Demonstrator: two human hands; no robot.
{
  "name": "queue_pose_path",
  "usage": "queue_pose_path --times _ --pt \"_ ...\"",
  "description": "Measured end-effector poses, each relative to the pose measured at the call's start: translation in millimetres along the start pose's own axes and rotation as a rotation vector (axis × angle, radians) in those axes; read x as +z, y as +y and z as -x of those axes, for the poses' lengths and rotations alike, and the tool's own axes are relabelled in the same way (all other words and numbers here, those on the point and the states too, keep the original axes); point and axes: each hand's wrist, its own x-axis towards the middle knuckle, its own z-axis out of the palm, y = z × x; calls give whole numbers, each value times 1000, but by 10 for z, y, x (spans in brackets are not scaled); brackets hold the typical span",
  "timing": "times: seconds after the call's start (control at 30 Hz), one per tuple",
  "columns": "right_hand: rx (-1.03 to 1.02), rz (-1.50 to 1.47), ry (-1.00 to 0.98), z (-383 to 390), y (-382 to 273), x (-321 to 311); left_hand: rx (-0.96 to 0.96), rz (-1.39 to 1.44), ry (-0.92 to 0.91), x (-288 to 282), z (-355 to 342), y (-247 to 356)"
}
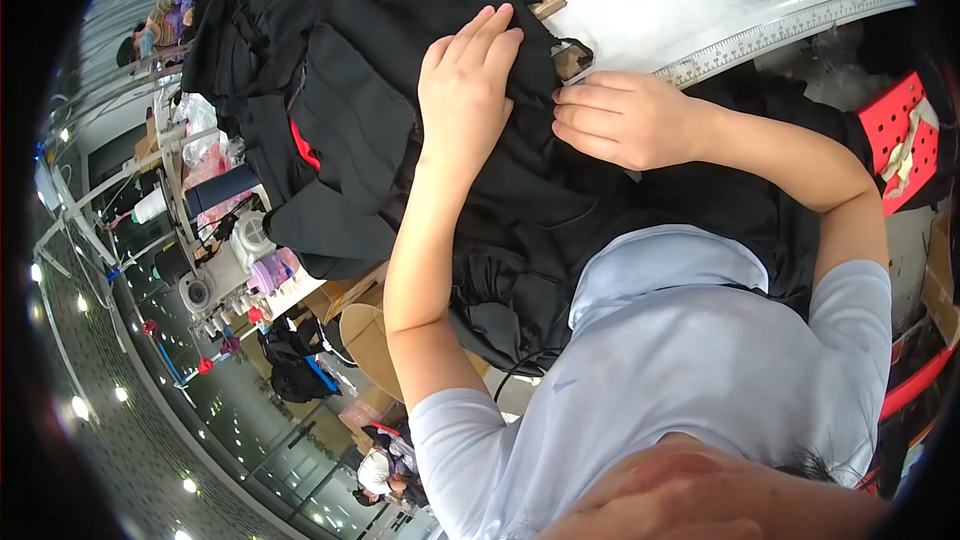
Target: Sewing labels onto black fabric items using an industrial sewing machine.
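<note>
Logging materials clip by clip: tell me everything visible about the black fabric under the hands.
The black fabric looks smooth and matte, lying in overlapping panels with soft folds. It spreads from the picture's upper left toward the person's front, bunched in wrinkles near the waist. The left hand lies on it, fingers extended; the right hand meets it further right, fingers bent. A red patch shows among its left folds. Whether it is one piece or several cannot be told.

Scale marks and tiny numbers along a pale ruler point(785, 35), digits too small to read
</note>
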Motion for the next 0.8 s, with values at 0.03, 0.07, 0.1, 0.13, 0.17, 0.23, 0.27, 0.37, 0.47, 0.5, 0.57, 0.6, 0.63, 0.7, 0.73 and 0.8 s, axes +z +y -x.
queue_pose_path --times 0.03,0.07,0.1,0.13,0.17,0.23,0.27,0.37,0.47,0.5,0.57,0.6,0.63,0.7,0.73,0.8 --pt "0 14 -4 0 11 -9 7 11 8 16 1 -5" --pt "0 28 -8 0 23 -20 7 12 8 22 10 -18" --pt "1 28 -10 -3 28 -39 10 24 0 20 24 -34" --pt "1 32 -17 -2 28 -63 13 39 -7 20 32 -48" --pt "0 35 -25 -3 34 -79 13 42 -7 9 37 -63" --pt "3 43 -26 -3 52 -83 17 53 -35 -17 38 -87" --pt "4 51 -25 -5 58 -84 16 55 -36 -4 40 -94" --pt "5 22 -29 -24 80 -96 34 64 -8 33 42 -104" --pt "16 11 -43 -24 78 -129 64 47 37 85 34 -91" --pt "10 9 -42 -35 73 -126 60 43 39 88 37 -95" --pt "30 13 -65 -41 65 -142 81 32 53 112 13 -92" --pt "28 15 -68 -50 69 -143 83 22 59 118 11 -93" --pt "29 13 -72 -50 68 -142 85 27 61 112 12 -83" --pt "34 13 -79 -51 69 -143 51 46 42 94 8 -56" --pt "34 12 -76 -63 69 -143 52 50 44 97 10 -63" --pt "37 14 -75 -70 73 -147 62 54 56 112 10 -88"
